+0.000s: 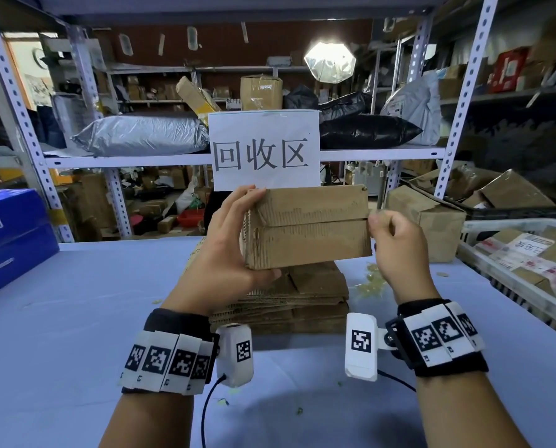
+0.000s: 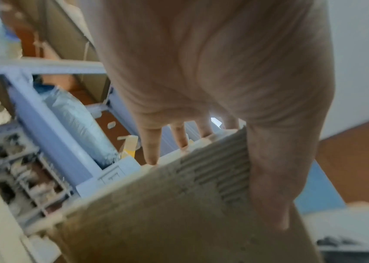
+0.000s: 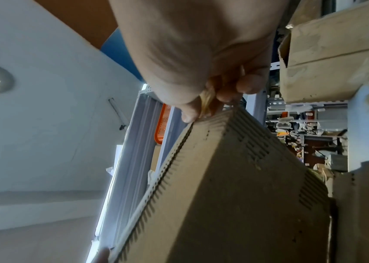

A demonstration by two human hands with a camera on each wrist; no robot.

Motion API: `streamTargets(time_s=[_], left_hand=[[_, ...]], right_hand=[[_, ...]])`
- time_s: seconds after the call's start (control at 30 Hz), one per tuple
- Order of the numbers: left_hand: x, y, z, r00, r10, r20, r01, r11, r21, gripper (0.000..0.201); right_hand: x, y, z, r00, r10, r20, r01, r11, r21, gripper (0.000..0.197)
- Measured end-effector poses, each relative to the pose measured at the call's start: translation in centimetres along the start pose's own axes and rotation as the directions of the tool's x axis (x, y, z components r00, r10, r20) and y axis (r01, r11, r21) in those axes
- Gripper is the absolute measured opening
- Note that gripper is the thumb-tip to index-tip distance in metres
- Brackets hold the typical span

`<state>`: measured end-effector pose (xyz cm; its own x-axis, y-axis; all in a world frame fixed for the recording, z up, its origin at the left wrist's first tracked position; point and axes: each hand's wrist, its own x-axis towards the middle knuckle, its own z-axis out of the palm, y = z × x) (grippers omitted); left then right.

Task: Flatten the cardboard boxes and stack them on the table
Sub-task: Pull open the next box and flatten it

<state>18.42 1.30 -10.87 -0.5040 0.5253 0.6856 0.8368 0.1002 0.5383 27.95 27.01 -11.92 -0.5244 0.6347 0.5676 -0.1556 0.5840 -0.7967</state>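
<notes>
Cardboard fills the middle of the head view, and going left to right the first thing at nine o'clock is a glossy blue carton parked at the table's edge, clear of the work. Next comes the left hand, clamped on the small box: its fingers hook over the top edge and its thumb props the bottom, which reads as a bracing hold that keeps the box raised and steady. The box is plain brown corrugated board, scuffed, its outer paper torn away in strips so the ribbed fluting shows; a straight seam runs across its face where two flaps meet. Directly below it, at six o'clock, lies the stack of flattened boxes, layered sheets with wavy edges on the pale blue table, likely where this one will go. At three o'clock of the box, the right hand has its fingers curled together, pinching something thin and yellowish at the seam's end; in the right wrist view it looks like a strip of tape, probably being peeled so the flaps can open. Farther right stands an unflattened brown box, then a white slatted crate of labelled parcels.
</notes>
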Motion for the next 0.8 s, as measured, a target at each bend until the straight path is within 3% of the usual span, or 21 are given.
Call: streamTargets(time_s=[0.2,0.3,0.43,0.6,0.7,0.8], left_hand=[[0.1,-1.2,-1.5,0.999,0.001,-0.035,0.007,0.97,0.245,0.116],[-0.1,-1.3,-1.2,0.997,-0.028,-0.075,0.054,0.927,0.37,0.114],[0.0,-0.6,-0.5,0.99,0.015,-0.137,0.063,0.835,0.547,0.115],[0.6,1.1,0.6,0.998,0.064,-0.006,-0.048,0.802,0.595,0.125],[0.7,1.1,0.4,0.998,0.056,-0.014,-0.036,0.788,0.614,0.128],[0.6,1.0,0.3,0.998,0.049,-0.033,-0.018,0.791,0.611,0.129]], right_hand=[[-0.6,-0.6,0.1,0.986,0.068,0.153,-0.123,0.913,0.39,0.037],[-1.1,-1.7,-0.2,0.957,0.055,0.284,-0.216,0.788,0.576,0.041],[-1.9,-2.9,-0.1,0.878,0.002,0.479,-0.394,0.572,0.719,0.039],[-2.5,-3.7,0.5,0.831,-0.023,0.556,-0.427,0.615,0.663,0.027],[-2.5,-3.6,0.3,0.828,-0.043,0.56,-0.44,0.569,0.695,0.022],[-2.7,-3.4,0.1,0.815,-0.092,0.573,-0.426,0.574,0.699,0.039]])
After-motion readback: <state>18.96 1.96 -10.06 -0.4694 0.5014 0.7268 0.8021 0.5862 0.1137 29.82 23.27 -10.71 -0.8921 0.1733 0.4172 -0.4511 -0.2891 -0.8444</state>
